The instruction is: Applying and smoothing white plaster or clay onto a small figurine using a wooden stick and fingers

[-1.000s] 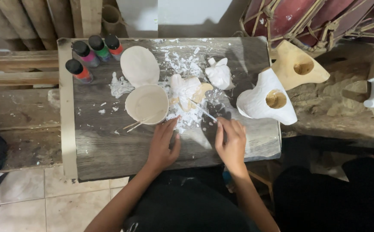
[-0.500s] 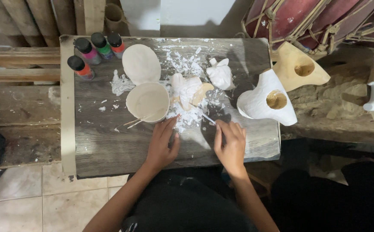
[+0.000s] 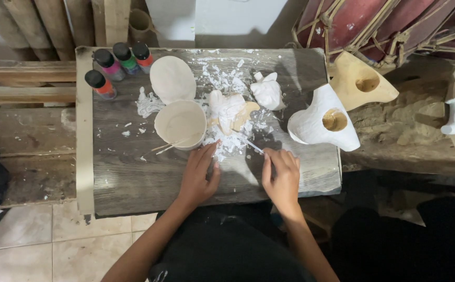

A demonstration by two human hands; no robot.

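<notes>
Working from the largest item down, we take the grey wooden tabletop (image 3: 133, 183) as our landmark. Its far half is strewn with white flakes and smears, which we judge to be spill from coating work already under way; its near half is bare.

At the tabletop's right edge stands a large carved piece (image 3: 321, 125) fully covered in white except for its round tan hollow, so we judge this one coated. Just beyond that edge, off the tabletop, a similar piece (image 3: 360, 83) is bare wood and appears uncoated.

Near the tabletop's centre sits a round white bowl (image 3: 180, 124) with two thin sticks leaning over its rim, and a flat white oval lid (image 3: 172, 79) lies just behind it. Right of the bowl lies the small figure (image 3: 231, 110), mostly white with tan wood showing on its right side: we judge it partly coated, with that side left to do. A smaller white figure (image 3: 268, 91) lies behind it.

Four paint bottles (image 3: 117, 65) stand capped at the far left corner; colouring looks unstarted.

The left hand (image 3: 198, 175) rests released, fingers spread flat on the tabletop below the bowl. The right hand (image 3: 282, 177) grasps a thin brush (image 3: 253, 147) pointing at the small figure.
</notes>
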